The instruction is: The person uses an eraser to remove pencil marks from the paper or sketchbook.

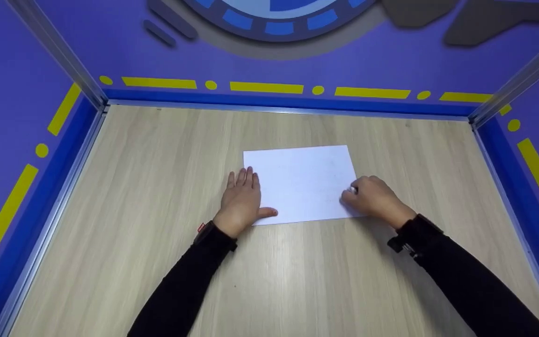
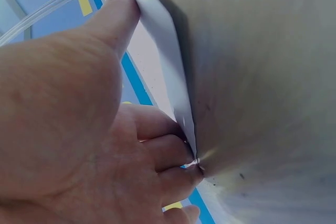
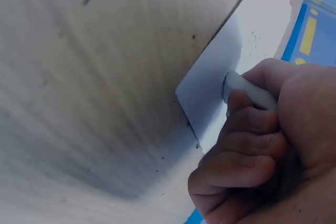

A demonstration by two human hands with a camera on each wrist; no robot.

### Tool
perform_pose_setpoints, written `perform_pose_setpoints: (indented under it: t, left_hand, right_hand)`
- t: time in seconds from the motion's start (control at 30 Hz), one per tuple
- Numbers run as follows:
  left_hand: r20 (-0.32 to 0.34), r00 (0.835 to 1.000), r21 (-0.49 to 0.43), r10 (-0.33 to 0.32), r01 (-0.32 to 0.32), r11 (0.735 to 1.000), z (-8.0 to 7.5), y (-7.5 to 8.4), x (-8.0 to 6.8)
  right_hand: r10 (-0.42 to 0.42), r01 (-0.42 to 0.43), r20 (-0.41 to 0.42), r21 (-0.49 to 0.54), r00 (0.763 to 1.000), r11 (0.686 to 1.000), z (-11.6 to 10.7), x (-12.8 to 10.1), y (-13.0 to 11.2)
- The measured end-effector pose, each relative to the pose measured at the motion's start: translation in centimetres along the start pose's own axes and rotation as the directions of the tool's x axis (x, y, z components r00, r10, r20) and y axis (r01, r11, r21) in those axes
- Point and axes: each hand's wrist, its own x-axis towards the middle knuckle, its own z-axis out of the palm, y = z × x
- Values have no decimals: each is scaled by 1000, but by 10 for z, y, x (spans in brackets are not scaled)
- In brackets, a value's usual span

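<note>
A white sheet of paper lies on the wooden table, with faint grey marks showing on its right part. My left hand rests on the sheet's left edge, fingers straight and thumb spread toward the lower edge. At the right edge, near the lower corner, my right hand grips a small white eraser between thumb and curled fingers. The eraser's dark-rimmed end points down at the paper in the right wrist view; most of its length is hidden in the hand.
Light wood tabletop surrounds the sheet, with a few small dark specks in the wrist views. Purple and blue panels with yellow dashes enclose the back and sides, joined by metal rails.
</note>
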Motion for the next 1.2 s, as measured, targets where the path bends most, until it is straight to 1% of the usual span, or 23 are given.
perform_pose_setpoints:
  t: [0.13,0.23,0.37,0.5,0.6,0.7,0.93,1.03,1.13,1.2]
  left_hand:
    - [-2,1000,-2,1,-1,1000,0,0,-1]
    - [2,1000,-15,-1,1,1000,-1,0,-1]
    - [12,1000,-36,-6,7,999,-1,0,-2]
    - [9,1000,-42,-7,7,999,-2,1,-1]
    - [6,1000,-37,-7,7,999,-2,1,-1]
    - [6,1000,-27,-5,5,1000,-2,2,-1]
    - [-5,1000,-30,-3,3,1000,0,1,-2]
    - [-3,1000,-24,-6,6,1000,0,1,-2]
    - [-1,1000,-16,-4,4,1000,-1,2,-2]
    - [4,1000,-10,0,0,1000,-2,2,-1]
  right_hand:
    - [16,-20,50,71,999,997,-3,-2,4]
    - [30,-44,92,153,995,987,-8,-4,6]
    - [34,-55,96,228,995,972,-15,-7,8]
    - [43,-64,92,248,995,967,-18,-7,9]
    - [44,-71,110,254,993,965,-16,-5,5]
    - [28,-60,131,248,991,967,-12,-4,-1]
    - [-32,-4,166,211,986,977,-2,5,-31]
    - [-67,33,176,186,982,982,1,8,-42]
    - [-96,66,186,163,978,985,5,11,-48]
    - [-98,73,180,142,979,987,7,12,-48]
